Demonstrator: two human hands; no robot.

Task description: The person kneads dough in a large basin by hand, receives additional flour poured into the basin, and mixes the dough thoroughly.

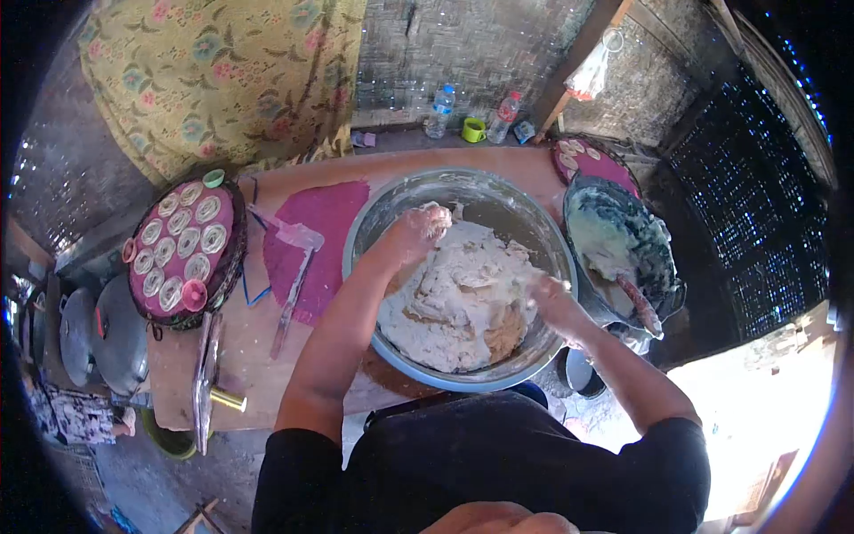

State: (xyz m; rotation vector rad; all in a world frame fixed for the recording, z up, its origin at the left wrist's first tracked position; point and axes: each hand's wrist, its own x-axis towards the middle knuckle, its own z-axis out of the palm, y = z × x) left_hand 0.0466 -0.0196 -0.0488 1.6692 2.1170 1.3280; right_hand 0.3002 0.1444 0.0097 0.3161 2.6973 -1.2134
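Observation:
A wide grey-blue basin (354,233) holds a mass of pale, sticky dough (467,285) with a tan patch at its lower right. Over the dough's upper left is my left hand (420,230), coated with dough, its fingers curled; whether anything is inside them is hidden. My right hand (553,307), also coated and blurred by motion, is over the dough's right side near the basin's inner wall; its fingers are smeared.
Left of the basin, a spatula (298,285) lies on a magenta sheet (334,209). Farther left stands a round tray (191,233) of coiled pieces. A dark, batter-smeared bucket (623,222) with a handled tool (639,303) adjoins the basin's right. Bottles (439,111) and a green cup (473,130) stand behind.

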